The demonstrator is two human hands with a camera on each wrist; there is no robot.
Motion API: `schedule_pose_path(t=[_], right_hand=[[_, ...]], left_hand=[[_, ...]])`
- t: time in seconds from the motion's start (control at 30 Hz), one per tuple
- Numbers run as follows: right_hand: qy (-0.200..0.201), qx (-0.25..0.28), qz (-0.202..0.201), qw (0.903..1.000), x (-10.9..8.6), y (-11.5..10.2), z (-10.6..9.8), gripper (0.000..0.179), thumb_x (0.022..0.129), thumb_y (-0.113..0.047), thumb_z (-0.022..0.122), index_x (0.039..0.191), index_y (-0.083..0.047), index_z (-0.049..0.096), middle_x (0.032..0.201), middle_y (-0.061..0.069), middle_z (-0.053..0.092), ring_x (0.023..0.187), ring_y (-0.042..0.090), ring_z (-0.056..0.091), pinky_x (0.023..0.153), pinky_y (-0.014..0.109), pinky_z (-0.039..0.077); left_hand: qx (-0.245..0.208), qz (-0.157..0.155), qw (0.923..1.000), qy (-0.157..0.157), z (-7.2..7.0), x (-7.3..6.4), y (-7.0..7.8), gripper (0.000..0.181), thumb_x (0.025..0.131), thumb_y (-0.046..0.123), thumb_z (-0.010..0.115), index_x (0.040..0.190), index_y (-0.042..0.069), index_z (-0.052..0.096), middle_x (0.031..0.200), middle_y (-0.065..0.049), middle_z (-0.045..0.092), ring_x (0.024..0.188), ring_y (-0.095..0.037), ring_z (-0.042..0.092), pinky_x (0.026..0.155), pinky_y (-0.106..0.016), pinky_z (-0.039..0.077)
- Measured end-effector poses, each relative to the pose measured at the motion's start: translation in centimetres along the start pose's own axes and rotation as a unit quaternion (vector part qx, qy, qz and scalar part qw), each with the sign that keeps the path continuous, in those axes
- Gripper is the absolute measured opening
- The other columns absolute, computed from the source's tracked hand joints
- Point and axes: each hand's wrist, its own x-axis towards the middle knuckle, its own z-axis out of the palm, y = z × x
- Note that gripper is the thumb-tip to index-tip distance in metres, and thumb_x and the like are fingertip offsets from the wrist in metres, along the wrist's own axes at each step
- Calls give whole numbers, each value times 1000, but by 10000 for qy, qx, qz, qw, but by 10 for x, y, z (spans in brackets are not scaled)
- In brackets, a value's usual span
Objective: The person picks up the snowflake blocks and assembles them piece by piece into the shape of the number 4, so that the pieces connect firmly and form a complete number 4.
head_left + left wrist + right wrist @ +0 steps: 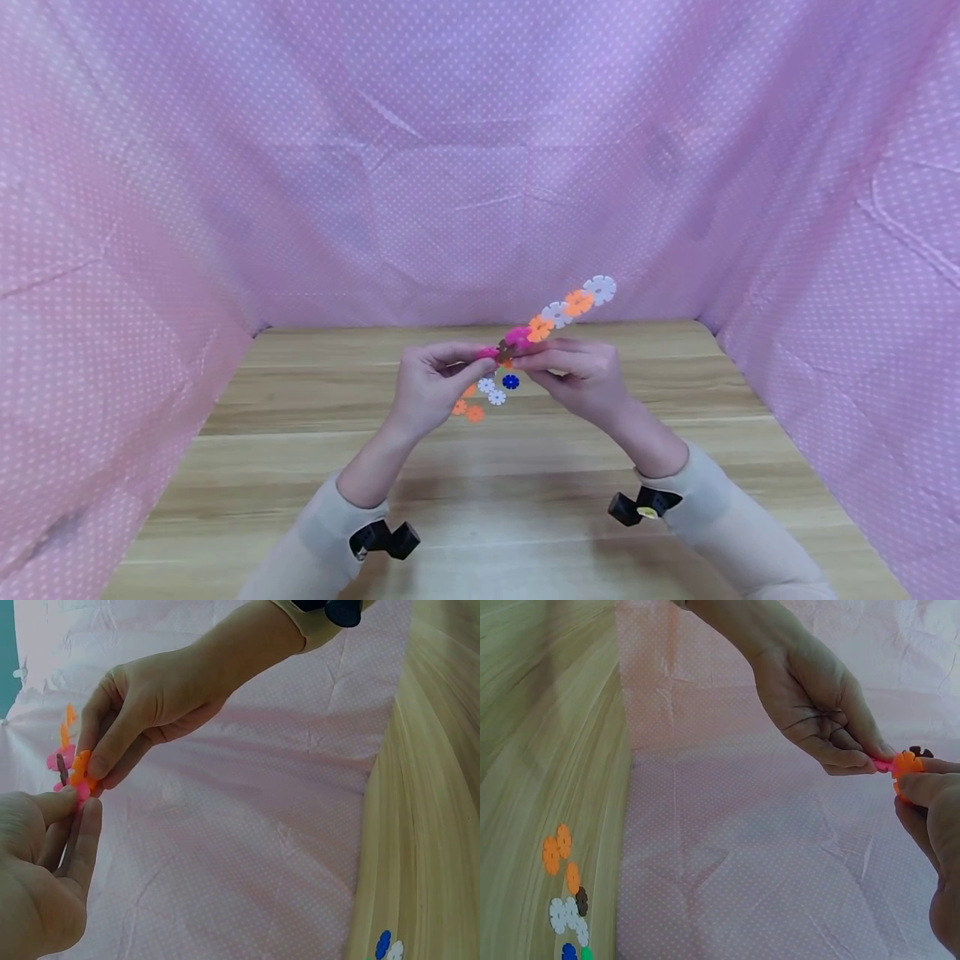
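Note:
Above the table, both hands hold a chain of interlocking flower-shaped plastic discs (557, 314). Its upper end alternates white and orange, running up to the right to a white disc (600, 290). My left hand (435, 383) pinches a pink disc (885, 765) between thumb and fingers. Opposite it, my right hand (581, 379) pinches an orange disc (906, 766) close to the left fingertips. A brown disc (504, 350) sits between the hands, with another pink disc (519, 336) just above. Fingers partly hide how the discs there join.
Loose discs lie on the wooden table (480, 500) beneath the hands: several orange discs (551, 855), white discs (557, 915), a brown one (582, 901), a blue one (511, 382) and a green one (586, 953). A pink dotted cloth (480, 208) surrounds the table's back and sides.

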Motion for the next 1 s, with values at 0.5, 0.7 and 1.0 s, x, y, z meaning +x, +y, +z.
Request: schedule_pose_path(t=[0.5, 0.7, 1.0], right_hand=[[248, 66, -142, 9996, 6, 1, 3, 18, 101, -17, 74, 91, -4, 82, 85, 13, 81, 69, 24, 77, 58, 19, 61], [282, 36, -8, 9996, 4, -1, 4, 17, 101, -15, 74, 93, -4, 83, 87, 12, 81, 74, 25, 78, 69, 22, 67], [395, 62, 149, 9991, 0, -1, 3, 3, 90, -3, 82, 92, -2, 83, 88, 14, 82, 78, 29, 80, 84, 23, 68]], left_hand=[[-176, 205, 9995, 154, 4, 1, 3, 15, 90, -12, 76, 105, -16, 73, 98, -3, 82, 86, -9, 79, 86, -32, 69], [-313, 129, 9993, 184, 6, 0, 3, 18, 92, -8, 77, 107, -17, 72, 96, 11, 80, 88, -10, 79, 88, -32, 69], [-304, 141, 9991, 249, 7, -1, 3, 18, 92, -7, 77, 107, -18, 72, 97, 12, 80, 90, -11, 79, 88, -33, 69]])
